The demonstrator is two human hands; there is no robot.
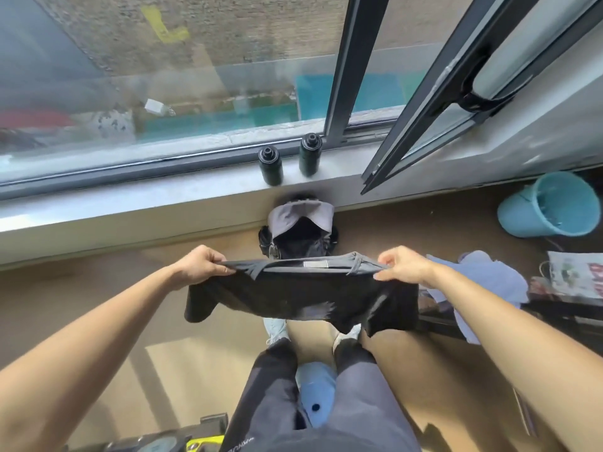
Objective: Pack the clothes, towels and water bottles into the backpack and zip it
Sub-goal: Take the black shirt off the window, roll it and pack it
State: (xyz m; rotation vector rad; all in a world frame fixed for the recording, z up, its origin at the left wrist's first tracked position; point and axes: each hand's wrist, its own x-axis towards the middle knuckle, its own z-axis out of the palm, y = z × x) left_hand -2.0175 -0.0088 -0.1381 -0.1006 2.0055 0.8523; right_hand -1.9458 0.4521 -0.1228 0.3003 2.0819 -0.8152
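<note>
I hold a black T-shirt (293, 298) stretched out by its shoulders in front of me. My left hand (200, 265) pinches the left shoulder and my right hand (403, 265) pinches the right one. Beyond the shirt, a black backpack (300, 241) stands open on the floor against the wall, its grey flap (298, 215) folded back. Two black water bottles (270, 165) (310, 154) stand upright on the window sill (130, 197) above the backpack. A light blue towel (483, 282) lies to my right.
A turquoise bucket (551, 203) lies tilted on the floor at the right. Magazines (574, 272) are stacked at the right edge. An open window sash (456, 93) juts inward above the sill. A pale blue item (318, 399) lies between my legs.
</note>
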